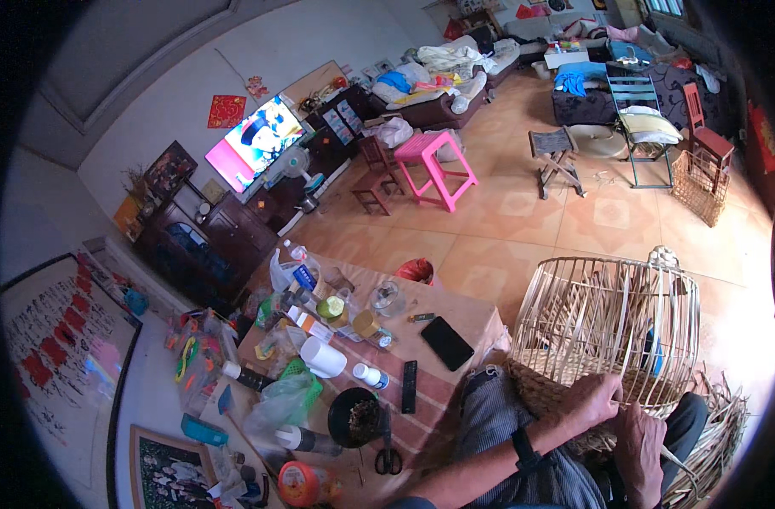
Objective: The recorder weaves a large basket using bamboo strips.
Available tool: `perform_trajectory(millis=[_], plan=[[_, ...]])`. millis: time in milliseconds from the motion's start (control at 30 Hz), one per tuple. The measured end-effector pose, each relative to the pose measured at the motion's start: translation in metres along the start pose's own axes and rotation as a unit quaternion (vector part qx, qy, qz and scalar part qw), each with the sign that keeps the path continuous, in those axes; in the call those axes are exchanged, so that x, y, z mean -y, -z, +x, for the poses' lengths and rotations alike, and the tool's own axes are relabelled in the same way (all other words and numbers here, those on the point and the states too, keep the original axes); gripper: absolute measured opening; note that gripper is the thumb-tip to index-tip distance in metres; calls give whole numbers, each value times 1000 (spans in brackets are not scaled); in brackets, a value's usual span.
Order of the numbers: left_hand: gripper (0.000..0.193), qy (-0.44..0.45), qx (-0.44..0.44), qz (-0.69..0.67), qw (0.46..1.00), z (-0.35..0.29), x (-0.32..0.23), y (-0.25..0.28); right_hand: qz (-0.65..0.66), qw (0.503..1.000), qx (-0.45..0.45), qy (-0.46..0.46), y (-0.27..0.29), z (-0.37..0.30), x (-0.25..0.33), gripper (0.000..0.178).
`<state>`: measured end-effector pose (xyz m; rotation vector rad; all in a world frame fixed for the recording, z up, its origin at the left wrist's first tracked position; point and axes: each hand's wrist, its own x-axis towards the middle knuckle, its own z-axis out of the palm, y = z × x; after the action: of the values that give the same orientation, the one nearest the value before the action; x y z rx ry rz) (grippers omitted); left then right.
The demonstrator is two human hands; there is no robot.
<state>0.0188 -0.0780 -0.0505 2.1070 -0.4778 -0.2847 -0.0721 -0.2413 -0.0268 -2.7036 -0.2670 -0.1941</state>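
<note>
A half-woven wicker basket [604, 310] rests across my lap, its tall bare ribs rising above a tightly woven band. My left hand [591, 399], with a dark band on its wrist, is closed at the near part of the weave, fingers pinched together. Just beside it, my right hand [640, 450] is closed too, with knuckles bent. A pale weaving strip [681, 468] runs out from beside the right hand. The fingertips of both hands are partly hidden, so the exact grip is hard to see. Loose strips show inside the basket, along with something blue.
Loose plant strips [718, 441] lie at my right. On my left, a cluttered table [481, 327] bears a phone [447, 343], a remote [409, 387], scissors [387, 454], a black bowl [353, 417] and several bottles. A pink stool [437, 161] and a folding stool [555, 157] stand farther off.
</note>
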Motion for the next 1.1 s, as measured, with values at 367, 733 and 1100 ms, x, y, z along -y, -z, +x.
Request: perform_trajectory(millis=[367,733,1100], plan=[[19,-11,46,55,997,5,10,-3,12,999,1,-43,-13,9,-11,15],[16,23,70,41,996,16,9,2,13,998,-23,-52,-33,16,-11,18],[15,52,47,130,989,29,4,-3,0,999,-3,-49,-23,12,-9,8]])
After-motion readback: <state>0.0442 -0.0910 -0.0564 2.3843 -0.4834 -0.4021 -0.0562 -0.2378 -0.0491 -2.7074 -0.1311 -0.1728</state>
